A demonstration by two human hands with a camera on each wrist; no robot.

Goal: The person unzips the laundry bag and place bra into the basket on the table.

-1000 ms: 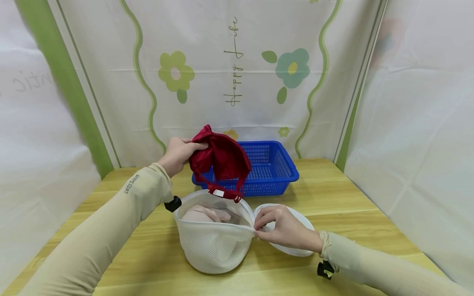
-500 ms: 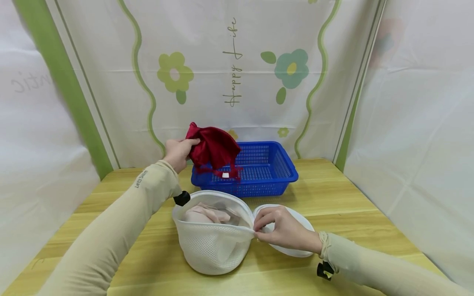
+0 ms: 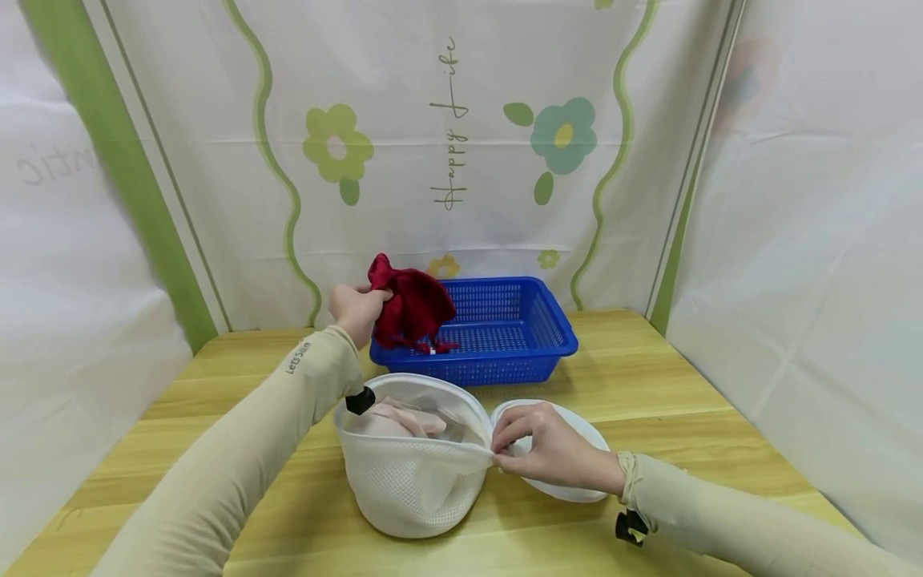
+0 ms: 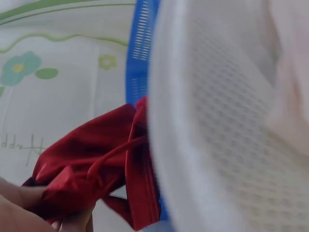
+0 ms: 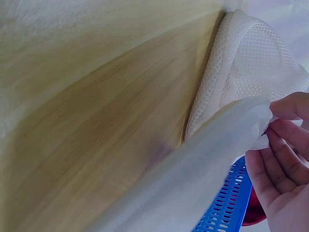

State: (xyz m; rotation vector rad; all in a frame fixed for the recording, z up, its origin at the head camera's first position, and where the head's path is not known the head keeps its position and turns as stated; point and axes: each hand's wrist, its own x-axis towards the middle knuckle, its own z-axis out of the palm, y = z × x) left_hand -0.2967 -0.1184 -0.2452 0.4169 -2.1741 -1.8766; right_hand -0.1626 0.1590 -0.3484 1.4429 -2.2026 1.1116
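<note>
My left hand (image 3: 358,311) pinches a dark red satin bra (image 3: 413,304) over the left end of the blue basket (image 3: 497,353). Its straps and a white tag dangle at the basket's rim. In the left wrist view, the bra (image 4: 91,169) bunches at my fingers. With thumb and fingers, my right hand (image 3: 551,449) grips the edge of a white mesh laundry bag (image 3: 411,489) where its lid joins. The bag stands open, with pale pink cloth (image 3: 400,418) inside. Its round white lid (image 3: 584,429) lies folded out to the right, partly behind my right hand.
Wooden table (image 3: 671,409) boards run beneath everything. A white printed curtain (image 3: 447,232) hangs close behind the basket, and further curtains enclose both sides. The laundry bag stands just in front of the basket.
My left hand has carried the red bra away from above the laundry bag, back and left, then lowered it over the basket. My right hand keeps its grip on the bag's edge.
</note>
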